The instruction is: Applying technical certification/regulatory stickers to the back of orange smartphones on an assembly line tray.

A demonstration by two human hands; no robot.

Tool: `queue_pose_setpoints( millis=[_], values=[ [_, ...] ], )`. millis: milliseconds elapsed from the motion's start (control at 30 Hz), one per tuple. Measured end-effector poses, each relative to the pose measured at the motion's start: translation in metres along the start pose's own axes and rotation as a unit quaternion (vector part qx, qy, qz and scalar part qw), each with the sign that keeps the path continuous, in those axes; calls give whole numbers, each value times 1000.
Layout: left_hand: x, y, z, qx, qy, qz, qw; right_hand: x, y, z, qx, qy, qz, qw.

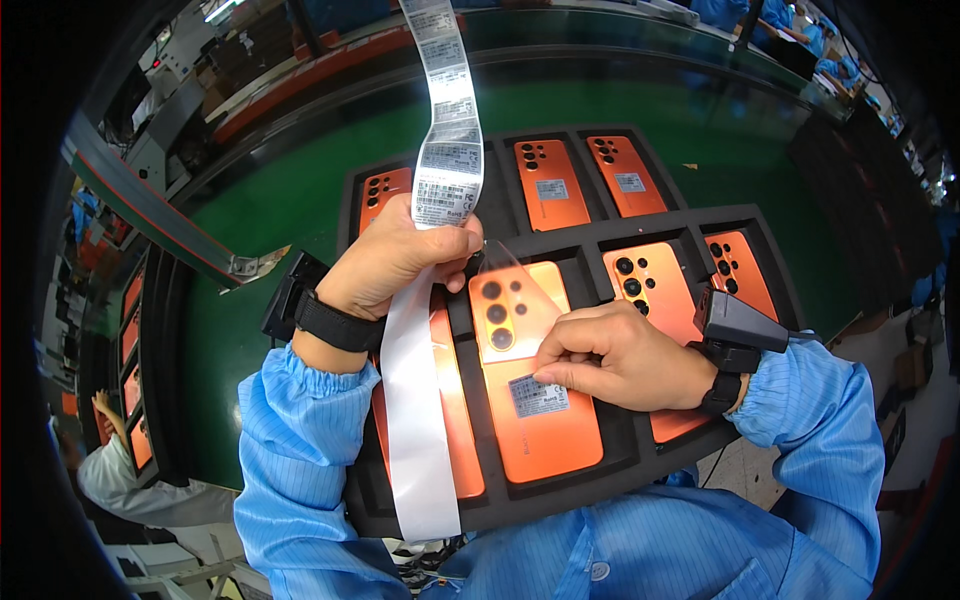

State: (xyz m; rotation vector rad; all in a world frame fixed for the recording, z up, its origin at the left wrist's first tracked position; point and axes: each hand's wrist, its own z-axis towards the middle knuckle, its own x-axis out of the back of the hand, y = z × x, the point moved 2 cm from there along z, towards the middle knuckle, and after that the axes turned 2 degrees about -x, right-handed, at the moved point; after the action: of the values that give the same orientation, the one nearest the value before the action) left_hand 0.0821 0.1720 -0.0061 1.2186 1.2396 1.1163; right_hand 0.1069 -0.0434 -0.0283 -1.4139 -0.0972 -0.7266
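My left hand (405,255) is closed around a long strip of printed labels (448,160), whose white backing (415,430) hangs below the fist. Under my right hand (625,360) lies an orange phone (545,440), back side up in a foam tray slot. The right thumb and forefinger are pinched together by the upper edge of a grey printed label (538,396) on that phone. A thin clear film (520,285) spans from near my left fingertips toward my right fingers, over the phone's cameras. The fingertips partly hide where it is gripped.
More orange phones (552,185) sit in the black foam trays (590,235), which rest on a green conveyor surface (560,90). At left, another tray of phones (135,385) stands near another person's hand (108,408). A metal rail (160,215) crosses the left side.
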Motion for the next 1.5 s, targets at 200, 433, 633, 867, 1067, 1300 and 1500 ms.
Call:
queue_pose_setpoints(
  millis=[200,433,633,867,1067,1300,1500],
  values=[
    [0,0,0,1,0,2,1000,0,1,-1,-6,-2,0,1000],
    [-2,0,-1,3,-2,-3,1000,-1,0,-2,6,2,-13,1000],
    [-1,1,-1,6,-5,8,1000,-1,0,-2,13,2,-21,1000],
    [-1,-1,-1,2,0,-9,1000,-5,4,-4,105,19,-81,991],
    [-1,-1,-2,-2,7,-17,1000,2,-17,3,196,-32,-343,918],
    [1,-1,-3,-17,25,-33,999,8,-1,35,261,116,-452,845],
    [1,5,-28,-8,-33,-177,984,-1,-1,21,184,47,-236,953]
  ],
)
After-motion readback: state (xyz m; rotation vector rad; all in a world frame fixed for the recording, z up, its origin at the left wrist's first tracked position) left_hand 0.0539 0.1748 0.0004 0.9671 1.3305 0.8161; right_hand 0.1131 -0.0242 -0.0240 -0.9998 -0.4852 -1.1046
